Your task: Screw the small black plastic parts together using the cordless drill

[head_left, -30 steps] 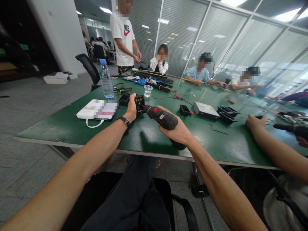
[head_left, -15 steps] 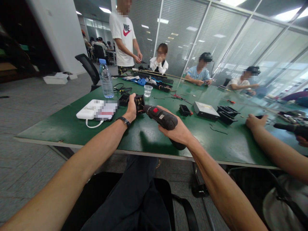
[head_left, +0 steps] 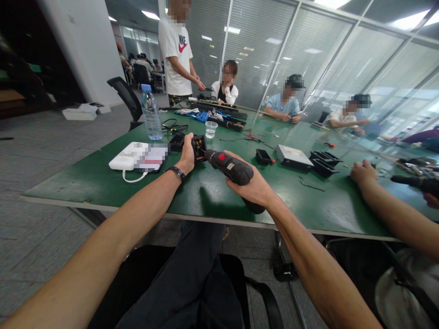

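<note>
My left hand (head_left: 187,155) grips a small black box-shaped part (head_left: 199,147) that stands on the green table (head_left: 85,183). My right hand (head_left: 252,185) is closed around the handle of a black power screwdriver (head_left: 229,167) with a red switch. Its tip points left into the open side of the black part. A black watch sits on my left wrist.
A white device with a cord (head_left: 128,160) lies left of my hands, a water bottle (head_left: 151,114) and a plastic cup (head_left: 211,129) behind. Black parts (head_left: 263,156) and a grey drive box (head_left: 293,156) lie right. A co-worker's hand (head_left: 363,173) rests at right; several people sit beyond.
My hands and the screwdriver stay in place. The co-worker's hand at right has shifted slightly, and the standing person at the far end has moved a little.
</note>
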The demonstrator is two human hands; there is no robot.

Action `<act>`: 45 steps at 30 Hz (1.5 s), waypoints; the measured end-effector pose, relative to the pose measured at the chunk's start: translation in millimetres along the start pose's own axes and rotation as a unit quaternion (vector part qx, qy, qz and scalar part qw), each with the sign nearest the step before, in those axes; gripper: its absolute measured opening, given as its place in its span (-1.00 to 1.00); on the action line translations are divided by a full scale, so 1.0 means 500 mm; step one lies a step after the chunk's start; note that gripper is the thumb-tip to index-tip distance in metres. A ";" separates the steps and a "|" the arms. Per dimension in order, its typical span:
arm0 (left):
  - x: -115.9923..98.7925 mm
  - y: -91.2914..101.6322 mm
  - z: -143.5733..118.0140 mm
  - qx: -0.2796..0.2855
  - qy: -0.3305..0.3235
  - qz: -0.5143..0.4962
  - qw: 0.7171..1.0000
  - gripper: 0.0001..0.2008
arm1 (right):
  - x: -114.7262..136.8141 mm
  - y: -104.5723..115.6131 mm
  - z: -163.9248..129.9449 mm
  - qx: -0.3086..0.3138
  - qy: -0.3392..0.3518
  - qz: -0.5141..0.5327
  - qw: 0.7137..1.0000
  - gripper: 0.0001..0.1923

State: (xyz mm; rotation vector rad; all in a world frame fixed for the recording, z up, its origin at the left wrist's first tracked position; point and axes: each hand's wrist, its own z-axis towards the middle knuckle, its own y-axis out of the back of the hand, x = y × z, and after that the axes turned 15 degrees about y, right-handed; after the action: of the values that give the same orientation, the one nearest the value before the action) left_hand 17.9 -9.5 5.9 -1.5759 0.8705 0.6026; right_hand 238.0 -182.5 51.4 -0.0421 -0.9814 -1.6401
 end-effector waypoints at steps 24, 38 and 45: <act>0.000 -0.001 0.000 -0.004 -0.006 -0.006 1.000 -0.46 | -0.006 -0.001 -0.003 0.000 0.004 -0.005 1.000 -0.05; 0.000 -0.006 -0.001 0.000 0.000 -0.012 1.000 -0.46 | 0.000 0.000 -0.001 0.001 -0.006 0.001 1.000 -0.02; -0.001 -0.005 -0.001 -0.004 0.002 -0.005 1.000 -0.48 | 0.000 0.000 0.000 0.003 -0.012 -0.004 1.000 -0.02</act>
State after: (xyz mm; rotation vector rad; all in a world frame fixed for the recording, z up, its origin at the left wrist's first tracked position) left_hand 19.4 -10.0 7.8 -1.5877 0.8635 0.5967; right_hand 237.7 -182.7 51.5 -0.0540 -1.0058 -1.6478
